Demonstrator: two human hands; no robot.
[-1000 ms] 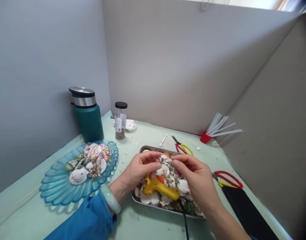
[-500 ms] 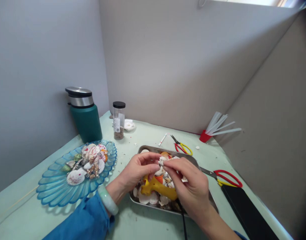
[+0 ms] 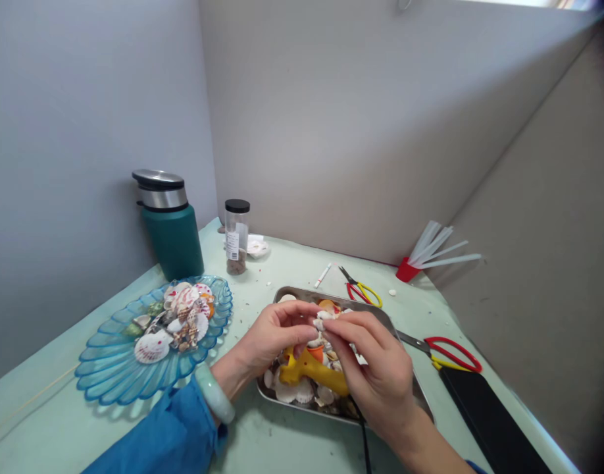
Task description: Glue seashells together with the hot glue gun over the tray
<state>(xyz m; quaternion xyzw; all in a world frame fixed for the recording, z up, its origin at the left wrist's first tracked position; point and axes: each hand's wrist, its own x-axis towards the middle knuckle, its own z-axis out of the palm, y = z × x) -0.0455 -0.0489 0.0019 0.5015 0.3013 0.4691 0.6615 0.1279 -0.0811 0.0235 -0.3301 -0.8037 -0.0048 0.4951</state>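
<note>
My left hand and my right hand meet above a metal tray filled with seashells. Both pinch the same small pale shell between fingertips. A yellow glue gun lies on the shells under my hands, its black cord running toward me. My left wrist wears a pale green bangle over a blue sleeve.
A blue glass shell-shaped dish with decorated shells sits left. Behind it stand a green thermos and a clear jar. Small yellow scissors, red-handled scissors, a red cup of glue sticks and a black flat object lie right. Grey walls enclose the desk.
My right hand has moved left and nearer, its fingers now meeting the left hand's on the small shell. The right side of the tray is covered by it.
</note>
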